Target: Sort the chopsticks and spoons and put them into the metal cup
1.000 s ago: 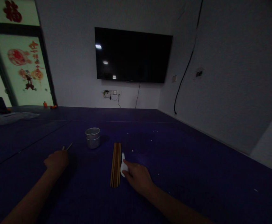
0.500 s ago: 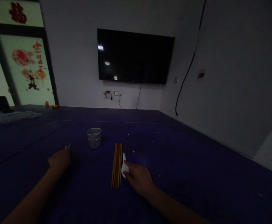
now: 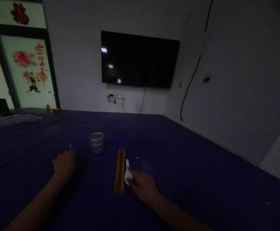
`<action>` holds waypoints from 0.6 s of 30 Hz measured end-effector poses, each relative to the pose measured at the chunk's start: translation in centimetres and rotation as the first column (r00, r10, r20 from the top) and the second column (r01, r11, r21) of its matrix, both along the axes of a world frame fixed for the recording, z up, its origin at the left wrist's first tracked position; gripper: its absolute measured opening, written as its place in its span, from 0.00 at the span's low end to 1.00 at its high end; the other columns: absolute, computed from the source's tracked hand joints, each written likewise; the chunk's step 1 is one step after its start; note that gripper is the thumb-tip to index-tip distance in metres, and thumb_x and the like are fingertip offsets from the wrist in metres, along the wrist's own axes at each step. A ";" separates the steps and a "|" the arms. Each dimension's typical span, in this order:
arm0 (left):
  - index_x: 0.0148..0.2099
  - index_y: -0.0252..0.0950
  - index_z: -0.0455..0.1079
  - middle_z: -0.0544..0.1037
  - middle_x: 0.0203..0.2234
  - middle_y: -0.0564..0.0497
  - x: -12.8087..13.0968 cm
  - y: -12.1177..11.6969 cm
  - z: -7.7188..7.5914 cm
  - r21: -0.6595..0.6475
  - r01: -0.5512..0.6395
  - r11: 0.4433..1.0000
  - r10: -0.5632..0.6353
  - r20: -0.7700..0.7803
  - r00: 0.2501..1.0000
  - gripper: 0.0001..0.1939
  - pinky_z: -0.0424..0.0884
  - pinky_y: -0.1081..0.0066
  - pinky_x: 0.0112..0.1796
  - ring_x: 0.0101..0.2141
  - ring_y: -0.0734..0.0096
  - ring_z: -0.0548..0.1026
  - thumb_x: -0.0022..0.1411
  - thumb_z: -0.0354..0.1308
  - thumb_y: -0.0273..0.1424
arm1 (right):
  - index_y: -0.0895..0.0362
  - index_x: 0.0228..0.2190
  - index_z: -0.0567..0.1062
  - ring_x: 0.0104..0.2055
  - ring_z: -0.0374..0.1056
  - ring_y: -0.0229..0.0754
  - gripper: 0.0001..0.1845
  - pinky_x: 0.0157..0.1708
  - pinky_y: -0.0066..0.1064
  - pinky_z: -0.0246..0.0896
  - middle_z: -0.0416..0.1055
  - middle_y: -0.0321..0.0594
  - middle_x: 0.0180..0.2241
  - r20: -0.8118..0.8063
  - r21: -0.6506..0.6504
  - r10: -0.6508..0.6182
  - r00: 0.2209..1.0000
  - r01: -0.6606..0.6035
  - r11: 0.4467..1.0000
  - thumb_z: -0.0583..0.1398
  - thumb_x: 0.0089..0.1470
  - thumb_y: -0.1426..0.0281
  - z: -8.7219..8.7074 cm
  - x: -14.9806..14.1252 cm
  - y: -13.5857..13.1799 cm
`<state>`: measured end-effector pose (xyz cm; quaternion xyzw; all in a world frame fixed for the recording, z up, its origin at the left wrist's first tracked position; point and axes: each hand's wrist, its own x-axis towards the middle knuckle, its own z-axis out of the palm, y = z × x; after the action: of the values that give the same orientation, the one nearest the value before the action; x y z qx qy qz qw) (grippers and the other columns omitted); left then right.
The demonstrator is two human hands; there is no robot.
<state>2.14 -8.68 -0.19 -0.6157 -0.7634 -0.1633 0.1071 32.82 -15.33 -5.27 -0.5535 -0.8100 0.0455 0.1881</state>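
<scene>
My left hand (image 3: 64, 163) is closed over the dark surface at the left. A narrow, pale tip of a thin stick-like thing (image 3: 70, 146) pokes out past its knuckles; the rest is hidden in the fist. My right hand (image 3: 143, 186) grips a white soup spoon (image 3: 127, 175) at its bowl, thumb and finger on the right side. The spoon's handle points away from me. Just left of it, a bundle of brown and yellowish chopsticks (image 3: 120, 171) lies side by side. Beyond, between the hands, a silver metal cup (image 3: 97, 143) stands upright.
The dark purple surface (image 3: 190, 166) carries several small white scraps. At the far left are crumpled clear plastic (image 3: 12, 119), a black holder (image 3: 1, 106) and small orange things (image 3: 55, 110). A television (image 3: 140, 59) hangs on the back wall; a black cable (image 3: 193, 75) runs down the right wall.
My left hand has moved slightly right and away from me, and the thing in it now shows one tip, more upright. My right hand stays on the spoon.
</scene>
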 end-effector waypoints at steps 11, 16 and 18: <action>0.61 0.38 0.57 0.76 0.29 0.49 6.3 -2.8 -1.5 0.552 0.707 0.442 -0.463 -0.534 0.707 0.23 0.68 0.68 0.35 0.31 0.69 0.73 0.65 0.42 0.23 | 0.53 0.55 0.66 0.33 0.72 0.43 0.23 0.34 0.30 0.61 0.77 0.42 0.33 -0.092 0.181 -0.087 0.992 0.103 0.978 0.46 0.63 0.60 0.9 -0.5 -1.1; 0.65 0.32 0.48 0.76 0.30 0.48 10.7 -4.9 -3.3 0.413 0.899 0.146 -0.680 -0.618 0.394 0.27 0.70 0.66 0.38 0.33 0.68 0.74 0.65 0.44 0.22 | 0.55 0.50 0.71 0.34 0.72 0.41 0.23 0.36 0.29 0.63 0.77 0.44 0.34 -0.187 0.295 0.034 0.982 0.023 0.955 0.44 0.63 0.59 0.8 -0.3 -1.7; 0.64 0.31 0.49 0.76 0.29 0.48 11.6 -5.3 -3.6 0.398 0.912 0.100 -0.712 -0.611 0.345 0.26 0.71 0.66 0.36 0.32 0.68 0.73 0.65 0.44 0.23 | 0.55 0.49 0.71 0.38 0.72 0.41 0.23 0.38 0.28 0.64 0.76 0.45 0.40 -0.220 0.327 0.092 0.971 -0.016 0.945 0.43 0.63 0.61 0.7 -0.2 -1.8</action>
<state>13.75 -13.96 -3.82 -0.8558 -0.1387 -0.3826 0.3194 32.59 -17.14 -4.56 -0.4835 -0.7939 -0.0180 0.3684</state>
